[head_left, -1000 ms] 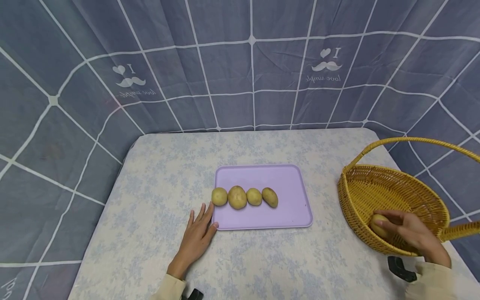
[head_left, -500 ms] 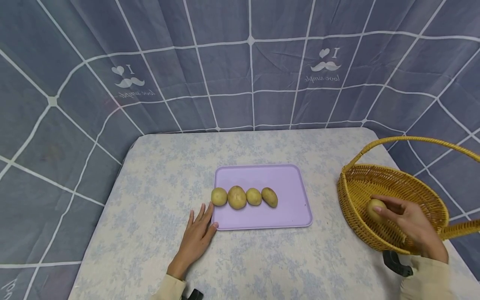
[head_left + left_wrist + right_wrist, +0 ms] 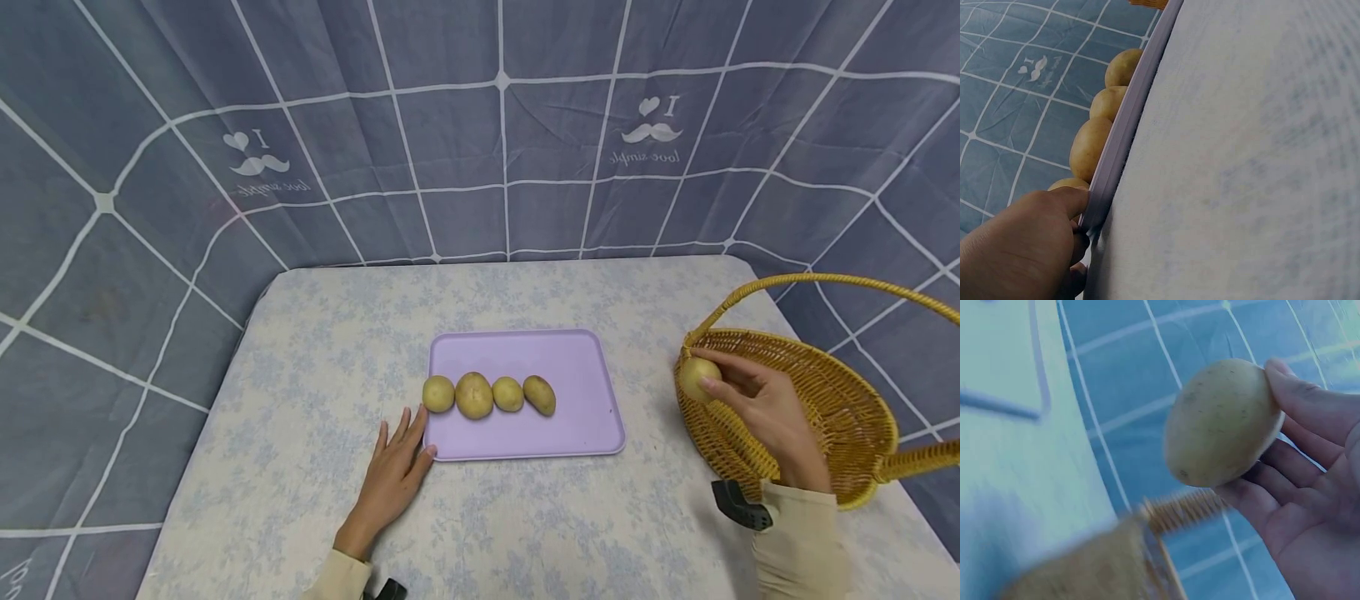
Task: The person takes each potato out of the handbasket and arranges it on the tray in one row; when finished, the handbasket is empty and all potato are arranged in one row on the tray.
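My right hand pinches a potato between thumb and fingers, over the left rim of the yellow wicker basket. The right wrist view shows this potato whole, smooth and oval. On the purple tray several potatoes lie side by side in a row; the rightmost potato is tilted and longer. My left hand lies at the tray's left edge with fingers extended. In the left wrist view its thumb touches the tray rim.
A pale table with a blue floral cloth carries the tray in its middle and the basket at its right side. The basket's tall handle arches above it. A blue checked curtain hangs behind the table.
My right hand has lifted the potato from inside the basket and moved it left and up to the rim. The left hand and the row on the tray have not moved.
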Action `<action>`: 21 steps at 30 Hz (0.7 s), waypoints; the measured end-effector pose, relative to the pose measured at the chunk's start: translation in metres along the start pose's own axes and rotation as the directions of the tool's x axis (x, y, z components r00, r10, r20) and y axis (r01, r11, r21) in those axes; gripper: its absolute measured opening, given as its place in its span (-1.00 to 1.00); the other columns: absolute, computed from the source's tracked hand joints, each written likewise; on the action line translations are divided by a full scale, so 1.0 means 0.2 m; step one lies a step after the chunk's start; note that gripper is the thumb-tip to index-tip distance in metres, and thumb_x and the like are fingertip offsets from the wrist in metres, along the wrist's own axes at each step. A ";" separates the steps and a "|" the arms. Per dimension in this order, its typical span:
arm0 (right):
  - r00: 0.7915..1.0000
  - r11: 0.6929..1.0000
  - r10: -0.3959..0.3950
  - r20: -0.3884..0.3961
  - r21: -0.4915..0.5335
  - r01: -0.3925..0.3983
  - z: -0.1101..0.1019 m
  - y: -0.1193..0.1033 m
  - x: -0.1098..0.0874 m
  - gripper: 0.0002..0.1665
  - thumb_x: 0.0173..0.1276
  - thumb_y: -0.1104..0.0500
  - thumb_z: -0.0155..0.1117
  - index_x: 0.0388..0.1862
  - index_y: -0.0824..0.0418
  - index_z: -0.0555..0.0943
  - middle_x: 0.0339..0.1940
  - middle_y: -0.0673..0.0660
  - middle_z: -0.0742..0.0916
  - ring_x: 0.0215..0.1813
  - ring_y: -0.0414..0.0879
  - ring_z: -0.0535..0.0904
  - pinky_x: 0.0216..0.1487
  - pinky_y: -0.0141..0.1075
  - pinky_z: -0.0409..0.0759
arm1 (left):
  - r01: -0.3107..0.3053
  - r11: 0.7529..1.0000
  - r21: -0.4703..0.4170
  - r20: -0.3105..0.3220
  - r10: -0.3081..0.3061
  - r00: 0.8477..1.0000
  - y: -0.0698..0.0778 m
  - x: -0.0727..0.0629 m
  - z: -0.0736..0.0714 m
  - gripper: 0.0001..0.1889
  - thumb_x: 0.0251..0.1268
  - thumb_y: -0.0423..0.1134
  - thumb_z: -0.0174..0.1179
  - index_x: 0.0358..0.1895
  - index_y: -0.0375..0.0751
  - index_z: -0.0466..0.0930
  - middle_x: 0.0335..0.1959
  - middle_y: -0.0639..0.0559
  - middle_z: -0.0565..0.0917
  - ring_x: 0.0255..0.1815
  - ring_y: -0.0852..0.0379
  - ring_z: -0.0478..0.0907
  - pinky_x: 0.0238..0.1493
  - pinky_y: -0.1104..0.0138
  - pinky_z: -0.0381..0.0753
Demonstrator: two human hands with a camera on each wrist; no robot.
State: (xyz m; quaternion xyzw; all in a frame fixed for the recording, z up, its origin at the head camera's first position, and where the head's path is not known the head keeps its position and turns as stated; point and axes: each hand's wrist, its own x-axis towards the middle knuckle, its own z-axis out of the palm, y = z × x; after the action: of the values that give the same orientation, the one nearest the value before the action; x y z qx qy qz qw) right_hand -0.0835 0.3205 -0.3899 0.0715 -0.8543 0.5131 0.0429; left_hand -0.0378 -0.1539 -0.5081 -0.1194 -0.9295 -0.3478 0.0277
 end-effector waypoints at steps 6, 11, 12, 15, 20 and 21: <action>0.995 0.988 -0.090 0.041 0.127 0.084 0.19 0.00 0.11 -0.54 0.33 0.35 0.25 0.21 0.42 0.52 0.08 -0.16 0.66 0.01 -0.38 0.61 -0.09 -0.57 0.59 | -0.001 1.000 -0.004 -0.003 0.001 1.000 0.00 0.00 0.00 -0.35 0.48 -0.05 0.00 0.51 -0.18 0.04 0.47 -0.01 0.18 0.54 -0.06 -0.02 0.51 -0.04 -0.35; 0.985 0.971 -0.146 0.091 0.206 0.124 0.35 0.03 0.19 -0.55 0.31 0.41 0.24 0.18 0.49 0.51 0.14 0.25 0.64 0.04 -0.39 0.59 -0.03 -0.55 0.59 | -0.002 1.000 -0.004 -0.002 0.002 1.000 0.00 0.00 0.00 -0.35 0.48 -0.04 0.00 0.51 -0.17 0.04 0.47 0.00 0.18 0.54 -0.05 -0.02 0.51 -0.04 -0.34; 0.984 0.970 -0.148 0.100 0.210 0.124 0.38 0.04 0.20 -0.55 0.31 0.41 0.24 0.18 0.50 0.51 0.14 0.34 0.62 0.04 -0.41 0.58 -0.03 -0.55 0.59 | -0.002 1.000 -0.003 -0.002 0.002 1.000 0.00 0.00 0.00 -0.35 0.48 -0.04 0.00 0.51 -0.17 0.04 0.47 0.00 0.18 0.54 -0.04 -0.02 0.51 -0.04 -0.34; 0.982 0.971 -0.136 0.134 0.216 0.105 0.45 0.06 0.23 -0.54 0.31 0.40 0.24 0.18 0.51 0.50 0.15 0.51 0.56 0.03 -0.45 0.57 -0.02 -0.57 0.57 | -0.001 1.000 -0.002 0.000 0.001 1.000 0.00 0.00 0.00 -0.35 0.48 -0.04 0.00 0.51 -0.16 0.03 0.47 0.01 0.18 0.54 -0.04 -0.03 0.51 -0.04 -0.34; 0.980 0.984 -0.083 0.182 0.171 0.051 0.54 0.08 0.25 -0.51 0.31 0.32 0.28 0.20 0.47 0.50 0.17 0.44 0.57 0.11 -0.15 0.60 0.01 -0.59 0.54 | 0.006 1.000 0.000 0.003 -0.006 1.000 -0.01 0.00 0.01 -0.35 0.48 -0.03 -0.01 0.52 -0.15 0.03 0.47 0.01 0.17 0.54 -0.03 -0.03 0.51 -0.02 -0.35; 0.979 0.986 -0.071 0.189 0.160 0.040 0.56 0.09 0.25 -0.50 0.31 0.30 0.29 0.21 0.46 0.50 0.18 0.42 0.58 0.14 -0.06 0.59 0.02 -0.59 0.53 | 0.008 1.000 0.001 0.003 -0.008 1.000 -0.01 0.00 0.01 -0.35 0.48 -0.03 -0.01 0.52 -0.15 0.03 0.47 0.02 0.17 0.54 -0.02 -0.03 0.51 -0.02 -0.36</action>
State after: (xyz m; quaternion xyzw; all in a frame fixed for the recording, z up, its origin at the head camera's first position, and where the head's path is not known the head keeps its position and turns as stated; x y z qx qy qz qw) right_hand -0.1354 0.2267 -0.4500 0.1483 -0.8094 0.5674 -0.0321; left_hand -0.0384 -0.1541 -0.5096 -0.1163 -0.9302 -0.3473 0.0253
